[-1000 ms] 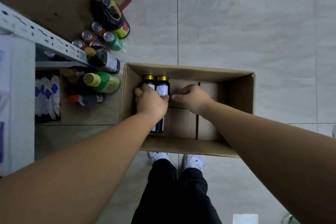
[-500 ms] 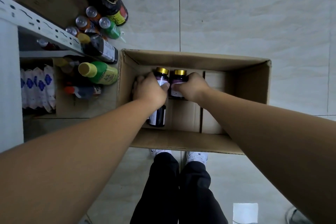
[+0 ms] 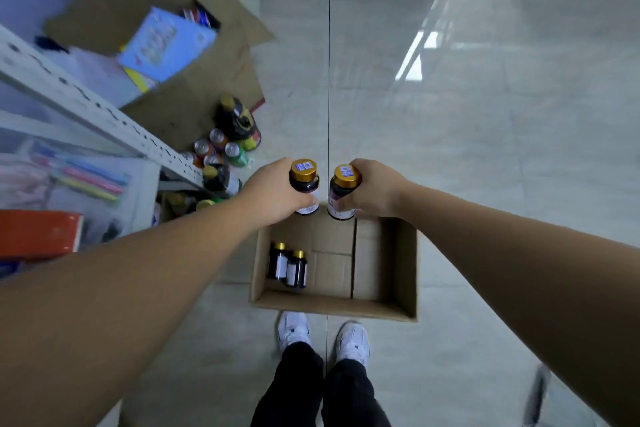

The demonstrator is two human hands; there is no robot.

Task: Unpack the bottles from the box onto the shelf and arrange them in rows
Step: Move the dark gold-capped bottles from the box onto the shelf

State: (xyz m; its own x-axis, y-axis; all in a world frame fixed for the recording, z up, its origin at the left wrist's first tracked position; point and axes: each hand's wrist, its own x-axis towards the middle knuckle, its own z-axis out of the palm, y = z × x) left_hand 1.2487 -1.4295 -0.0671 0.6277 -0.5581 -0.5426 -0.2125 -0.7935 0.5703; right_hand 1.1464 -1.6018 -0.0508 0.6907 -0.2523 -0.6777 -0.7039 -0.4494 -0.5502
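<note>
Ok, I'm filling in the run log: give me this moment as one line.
left hand: grips left bottle | right hand: grips right bottle | both out of box | two bottles in box

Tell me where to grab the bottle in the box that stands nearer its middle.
Take the bottle by its shoulder just under the gold cap, coming straight down from above. It stands upright, cap up; a second bottle crowds its left side by the box wall, so close fingers from the free right side.

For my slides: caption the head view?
Left hand holds one gold-capped bottle, right hand another, above the box; two bottles sit inside.
</note>
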